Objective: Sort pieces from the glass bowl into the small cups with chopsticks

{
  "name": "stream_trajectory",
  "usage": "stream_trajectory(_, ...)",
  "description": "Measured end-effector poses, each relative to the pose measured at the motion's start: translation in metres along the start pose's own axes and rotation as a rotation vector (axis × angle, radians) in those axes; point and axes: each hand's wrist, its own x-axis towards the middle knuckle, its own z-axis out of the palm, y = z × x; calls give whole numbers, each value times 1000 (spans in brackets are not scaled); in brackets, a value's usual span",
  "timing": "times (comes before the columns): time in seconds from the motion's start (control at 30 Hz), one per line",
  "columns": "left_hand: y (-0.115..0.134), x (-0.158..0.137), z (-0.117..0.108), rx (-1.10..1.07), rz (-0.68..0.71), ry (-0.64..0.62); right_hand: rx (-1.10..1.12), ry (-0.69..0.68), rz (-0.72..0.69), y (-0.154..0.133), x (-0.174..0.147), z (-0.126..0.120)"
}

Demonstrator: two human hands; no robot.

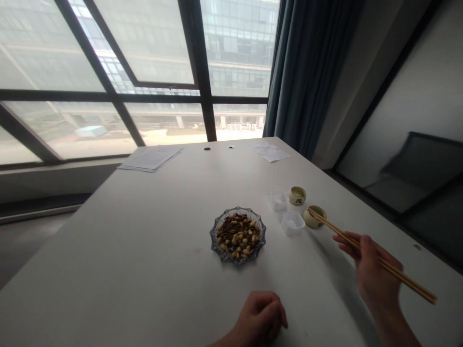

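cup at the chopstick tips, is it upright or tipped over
Upright: the cup stands on the table, its round mouth facing up at the tips of the chopsticks.

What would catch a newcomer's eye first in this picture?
Probably the scalloped glass dish, filled with nuts and seeds, just below the picture's centre. Next, the chopsticks in the right hand, angled to the nearer small cup at right. The left hand is curled at the bottom.
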Motion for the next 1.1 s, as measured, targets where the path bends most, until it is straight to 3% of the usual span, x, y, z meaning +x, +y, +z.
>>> stream_trajectory(0.23, 1, 1, 2, -6, 6, -17, -103, -546, 82, -24, -49, 63)
stream_trajectory(0.37, 2, 1, 3, -4, 2, -24, -163, -809, 11, -26, -60, 91)
stream_trajectory(0.47, 3, 0, 3, -5, -1, -34, -219, -782, -62, -22, -51, 102)
stream_trajectory(0.6, 3, 1, 2, -20, 0, -50, -207, -666, -10, -15, -36, 111)
stream_trajectory(0.83, 2, 1, 1, -16, 2, -70, -197, -678, 87, 2, -42, 117)
stream_trajectory(1.1, 4, 1, 1, -22, 2, -63, -292, -741, -26, 5, -49, 123)
